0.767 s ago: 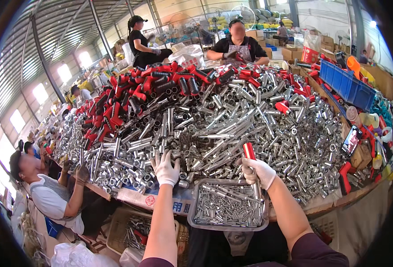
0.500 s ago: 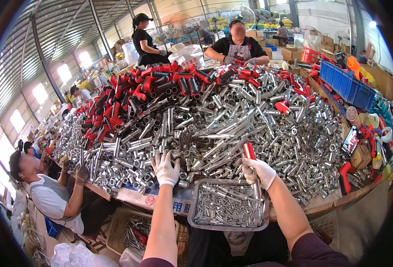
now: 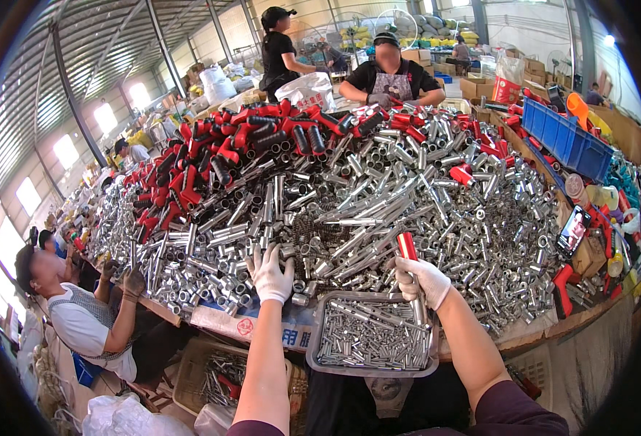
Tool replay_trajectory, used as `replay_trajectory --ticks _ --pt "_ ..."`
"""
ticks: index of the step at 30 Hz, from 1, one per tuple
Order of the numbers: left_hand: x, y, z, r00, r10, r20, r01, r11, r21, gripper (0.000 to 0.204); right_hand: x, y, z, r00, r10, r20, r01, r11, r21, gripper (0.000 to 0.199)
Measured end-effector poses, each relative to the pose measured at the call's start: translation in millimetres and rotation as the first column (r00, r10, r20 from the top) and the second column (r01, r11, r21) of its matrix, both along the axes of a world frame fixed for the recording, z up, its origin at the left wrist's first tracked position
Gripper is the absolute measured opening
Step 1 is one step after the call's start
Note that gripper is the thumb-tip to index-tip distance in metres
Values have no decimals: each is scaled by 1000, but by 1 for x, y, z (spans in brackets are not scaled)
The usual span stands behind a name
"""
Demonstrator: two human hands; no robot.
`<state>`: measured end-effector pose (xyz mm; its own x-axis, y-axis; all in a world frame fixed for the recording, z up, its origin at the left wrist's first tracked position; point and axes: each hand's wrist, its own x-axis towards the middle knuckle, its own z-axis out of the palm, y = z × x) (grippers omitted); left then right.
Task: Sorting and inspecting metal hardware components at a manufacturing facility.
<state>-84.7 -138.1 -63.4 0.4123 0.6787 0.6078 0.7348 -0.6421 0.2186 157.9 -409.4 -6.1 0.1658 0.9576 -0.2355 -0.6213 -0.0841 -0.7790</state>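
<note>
My right hand (image 3: 425, 282), in a white glove, is closed around a metal tube with a shiny red upper end (image 3: 407, 245). The tube stands nearly upright, its silver lower end showing below my fingers, over the right side of a clear plastic tray (image 3: 319, 360). Small metal pins and rods (image 3: 364, 338) fill that tray at the front edge of the table. To the left, my gloved left hand (image 3: 270, 276) is open, fingers spread against the near edge of a big heap of silver metal sleeves and fittings (image 3: 226, 251). Dark springs (image 3: 313, 236) lie just beyond it.
Red-and-black handles (image 3: 240, 138) are piled at the back left. A blue crate (image 3: 564, 142) and a phone (image 3: 573, 231) stand on the right. Co-workers sit at the left (image 3: 91, 320) and across the table (image 3: 391, 73). A bin of parts (image 3: 197, 374) sits below.
The standing person at the back has moved to the right and turned. The co-worker across has shifted slightly, hands moving a little. My own hands stay in place.
</note>
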Motion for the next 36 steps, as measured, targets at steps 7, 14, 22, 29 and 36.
replay_trajectory --ticks 7,14,22,29,36 --pt "-3 3 1 1000 7 -17 -7 1000 28 50 -1 4 2 1000 0 6 0 1000 -4 22" --pt "-7 -2 1 996 71 43 -65 989 -135 47 -6 6 3 997 -3 78 7 999 -50 24" --pt "-6 -7 5 998 34 43 -30 994 -106 53 15 10 -28 997 -20 71 20 1000 12 23" --pt "-9 -6 6 999 28 42 -25 996 -88 53 9 11 -25 995 -52 90 51 999 6 22" --pt "0 -9 9 999 25 34 -22 994 -105 53 12 7 -20 997 -56 58 55 998 6 21"
